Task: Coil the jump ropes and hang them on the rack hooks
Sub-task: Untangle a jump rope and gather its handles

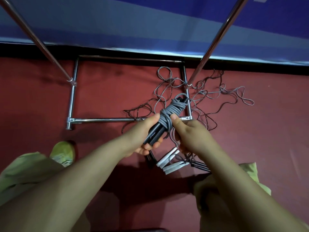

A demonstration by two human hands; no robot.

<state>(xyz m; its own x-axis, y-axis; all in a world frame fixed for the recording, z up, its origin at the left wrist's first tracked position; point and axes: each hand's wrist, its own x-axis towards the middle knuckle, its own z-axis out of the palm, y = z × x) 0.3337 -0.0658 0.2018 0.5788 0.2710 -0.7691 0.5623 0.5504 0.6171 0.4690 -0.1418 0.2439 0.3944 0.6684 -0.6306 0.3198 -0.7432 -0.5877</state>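
Head view: a bundled jump rope (164, 119) was held above a dark red floor (107, 91), its grey cord wound many times round a pair of black handles that lay side by side and pointed up and to the right. The lower ends of the handles were gripped by the left hand (147, 136), the fingers curled beneath them and the thumb laid along the top, next to the windings. The right hand (189, 133) was closed on the right side of the grey coil, its thumb pressed against the cord; what its other fingers held below the bundle could not be told.

Below and behind the bundle, a loose tangle of ropes (205, 97) in grey and dark cord was spread over the floor, partly draped across the right side of a chrome rack base (73, 97). Two chrome uprights (215, 41) were seen rising from that base toward the camera, one on each side. No hooks were in sight.

Near the right hand, on the floor, a cluster of white handles (168, 162) was laid just beside some black ones (199, 164). A blue panel (150, 22) was seen beyond the rack. At lower left a yellow-green shoe (64, 152) and pale trouser legs were visible.
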